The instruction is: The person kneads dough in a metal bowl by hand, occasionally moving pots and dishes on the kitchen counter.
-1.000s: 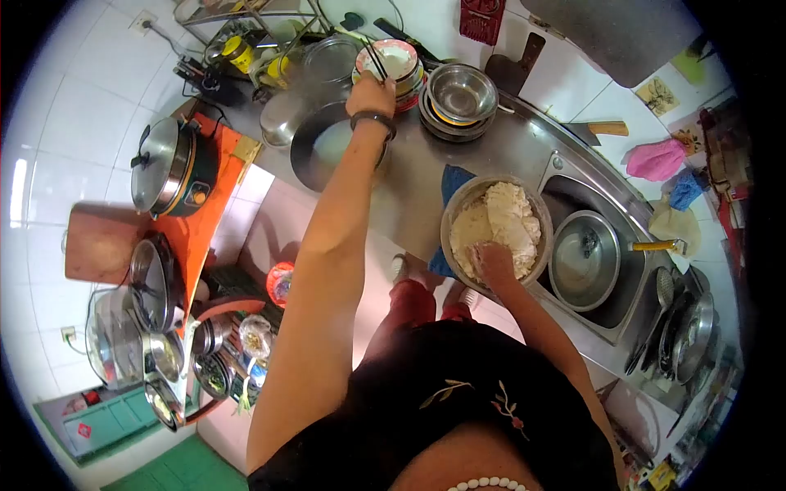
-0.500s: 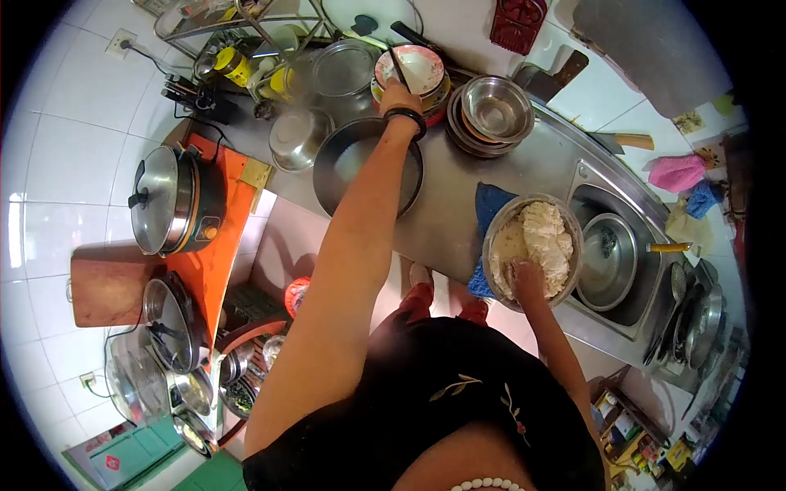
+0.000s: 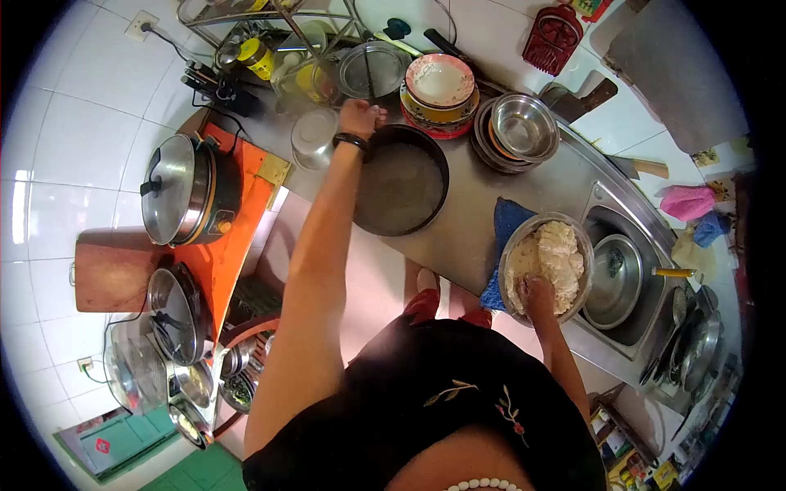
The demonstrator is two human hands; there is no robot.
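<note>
My left hand (image 3: 361, 119) is closed round dark chopsticks (image 3: 368, 75), which point up and away beside the rim of a black wok (image 3: 401, 192) with cloudy liquid in it. My right hand (image 3: 536, 296) is inside a large bowl (image 3: 509, 245), with its fingers curled and pressed into pale, wet dough (image 3: 558, 254). The dough is heaped at the bowl's far right side, with looser paste to the left. A blue cloth (image 3: 509, 217) lies partly under the bowl. Behind the wok is a stack of plates topped by a pink-rimmed bowl (image 3: 440, 80).
Steel bowls (image 3: 526, 127) are stacked right of the plates. The sink at right holds a metal basin (image 3: 614, 282). A steel pot (image 3: 314, 139) and a glass lid (image 3: 372, 69) are near my left hand. At left, a lidded cooker (image 3: 176, 192) stands on an orange surface (image 3: 246, 196).
My left hand with the chopsticks has moved from the stacked bowls back to the left side of the wok. My right hand stays in the dough. The camera view has shifted.
</note>
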